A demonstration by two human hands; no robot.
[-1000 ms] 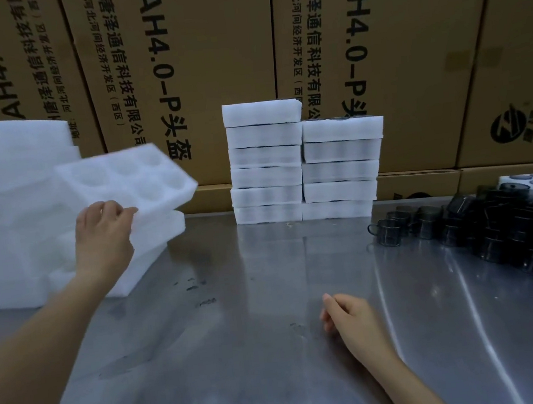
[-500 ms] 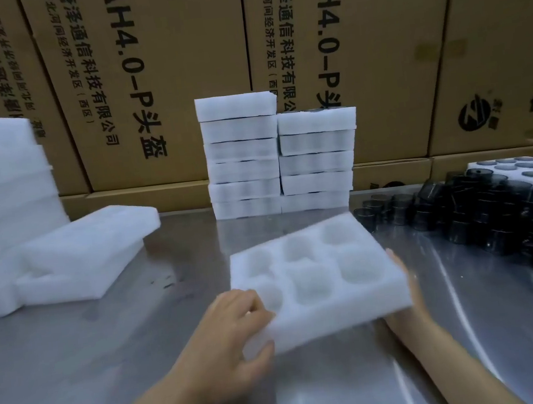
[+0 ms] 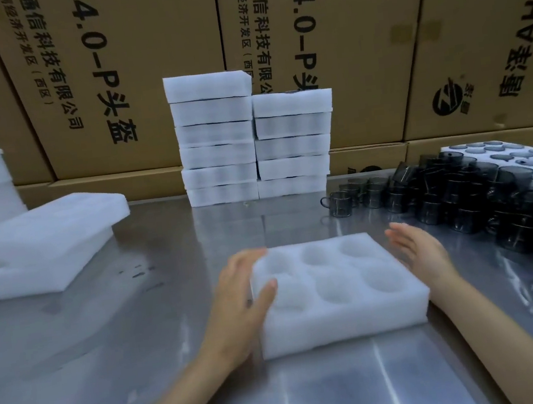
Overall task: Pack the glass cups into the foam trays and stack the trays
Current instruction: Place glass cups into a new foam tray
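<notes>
Left hand point(image 3: 240, 296) grips the foam tray point(image 3: 338, 288) (thumb over its edge); right hand point(image 3: 422, 250) spread beside it.

Foam tray point(image 3: 338, 290) with six empty wells, flat on a steel table point(image 3: 114, 335). The left hand point(image 3: 239, 299) holds the tray's left edge, thumb over the rim; the right hand point(image 3: 420, 252), fingers straight, lies just beside its right edge, contact uncertain. Behind the tray, two adjoining stacks point(image 3: 251, 137) of trays stand against cardboard boxes point(image 3: 131, 77); right of the tray, dark glass cups point(image 3: 477, 197) are clustered; left of it, loose foam point(image 3: 40, 244) is piled.
</notes>
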